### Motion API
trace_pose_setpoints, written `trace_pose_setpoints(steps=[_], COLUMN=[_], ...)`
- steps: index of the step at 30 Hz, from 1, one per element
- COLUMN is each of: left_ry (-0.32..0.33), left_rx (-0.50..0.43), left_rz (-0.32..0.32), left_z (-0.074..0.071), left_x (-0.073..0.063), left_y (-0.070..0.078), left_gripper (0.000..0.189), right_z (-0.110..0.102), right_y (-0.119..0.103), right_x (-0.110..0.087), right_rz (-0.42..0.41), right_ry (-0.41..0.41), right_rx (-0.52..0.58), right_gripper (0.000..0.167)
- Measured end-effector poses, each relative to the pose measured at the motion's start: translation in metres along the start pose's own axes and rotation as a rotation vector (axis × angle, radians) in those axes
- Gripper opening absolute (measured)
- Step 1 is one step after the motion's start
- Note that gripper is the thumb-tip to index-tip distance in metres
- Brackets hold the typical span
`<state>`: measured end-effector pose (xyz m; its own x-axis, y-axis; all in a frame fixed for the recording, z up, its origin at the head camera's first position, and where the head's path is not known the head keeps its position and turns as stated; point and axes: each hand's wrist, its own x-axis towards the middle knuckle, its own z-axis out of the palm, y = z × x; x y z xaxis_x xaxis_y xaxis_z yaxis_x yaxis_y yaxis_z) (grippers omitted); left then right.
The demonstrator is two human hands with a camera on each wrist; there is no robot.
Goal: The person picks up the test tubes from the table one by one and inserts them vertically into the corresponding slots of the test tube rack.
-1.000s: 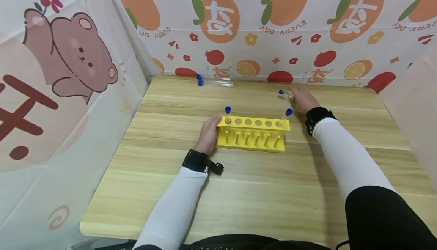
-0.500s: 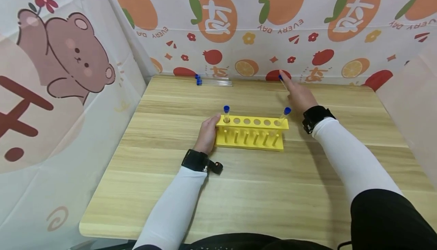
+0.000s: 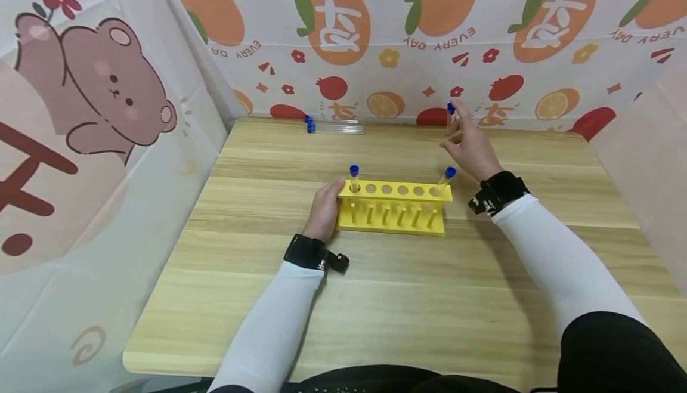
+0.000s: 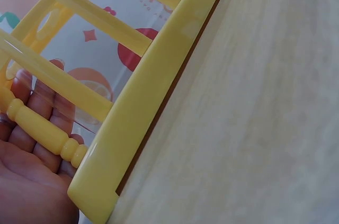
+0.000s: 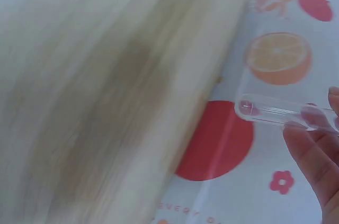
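Note:
My left hand (image 3: 323, 211) grips the left end of a yellow test tube rack (image 3: 390, 227) on the table. In the left wrist view its fingers (image 4: 46, 108) reach round the rack's turned end post. One blue-capped test tube (image 3: 354, 171) stands in the leftmost hole; another blue-capped tube (image 3: 449, 173) leans to the right in the rightmost hole. Behind the rack on the right, my right hand (image 3: 473, 147) pinches a clear test tube (image 5: 270, 110), held upright above the table with its blue cap on top. The right wrist view shows its rounded, see-through bottom end.
Several clear tubes with blue caps (image 3: 337, 127) lie flat at the table's back edge, left of centre. The wooden table (image 3: 408, 309) meets a fruit-printed cloth (image 3: 397, 77) at the back. A bear-printed cloth (image 3: 123, 89) hangs along the left.
My right hand has lifted the test tube off the tabletop, up and back, and turned it from slanted to upright, cap on top. The left hand has stayed on the rack.

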<state>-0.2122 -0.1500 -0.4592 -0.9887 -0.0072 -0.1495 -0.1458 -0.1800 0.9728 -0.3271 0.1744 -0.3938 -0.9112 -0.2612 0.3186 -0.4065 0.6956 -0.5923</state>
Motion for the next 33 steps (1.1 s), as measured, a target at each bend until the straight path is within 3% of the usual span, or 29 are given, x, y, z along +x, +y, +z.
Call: trace_pose_setpoints(steps=[7,13,18,25,33], left_ry=[0.002,0.006,0.000,-0.008,0.002], left_rx=[-0.006,-0.014,-0.008,-0.002,-0.007], left_rz=[-0.010,-0.005,-0.002,-0.008,-0.015], left_z=[0.000,0.000,0.000,0.000,0.001], left_x=[0.001,0.002,0.002,0.001,0.001], left_y=[-0.001,-0.002,-0.001,0.000,0.000], left_gripper=[0.047,0.046,0.046,0.046,0.047], right_z=[-0.017,-0.028,-0.032,-0.034,-0.034], right_y=[-0.017,-0.033,-0.045,-0.064,-0.085], right_x=[-0.011,-0.017,-0.022,-0.028,-0.037], right_rz=[0.002,-0.085,-0.176,-0.351,-0.459], right_ry=[0.155,0.268,0.289,0.317,0.311], right_rx=[0.194,0.387,0.516,0.584,0.690], right_gripper=[0.088,0.086,0.085,0.078,0.074])
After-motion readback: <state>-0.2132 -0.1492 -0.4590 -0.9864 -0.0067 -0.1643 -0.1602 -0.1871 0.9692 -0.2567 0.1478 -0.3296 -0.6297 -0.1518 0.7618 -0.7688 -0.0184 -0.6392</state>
